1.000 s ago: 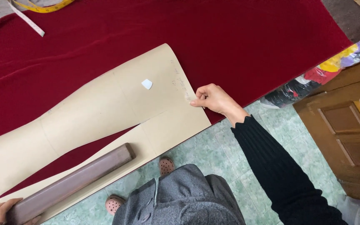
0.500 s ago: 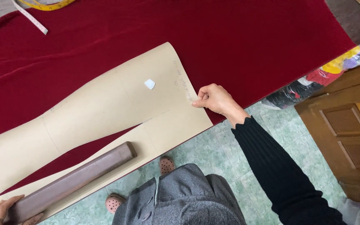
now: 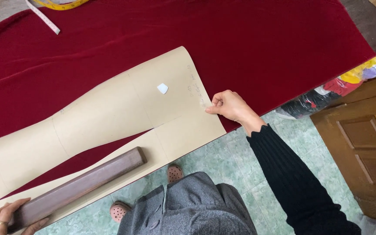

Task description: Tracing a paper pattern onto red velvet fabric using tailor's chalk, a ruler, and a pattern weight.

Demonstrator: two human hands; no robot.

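the paper pattern (image 3: 109, 117) lies flat on red cloth (image 3: 240, 39) over the surface. the right hand (image 3: 229, 106) pinches its edge shut to steady it; the left hand (image 3: 5, 217) grips a wooden block (image 3: 79, 188) weighing it down.

Matt tan paper pattern (image 3: 109, 113), plush red velvet cloth (image 3: 240, 39) — smooth dark wood bar (image 3: 83, 187)

1. Left hand (image 3: 6, 216): cut off by the bottom-left corner; fingers partly hidden behind the wooden bar (image 3: 80, 188).
2. Paper pattern (image 3: 109, 117): left end runs out of frame.
3. Tape measure (image 3: 48, 11): mostly out past the top edge.
4. Pencil notes on the pattern: too small to read.
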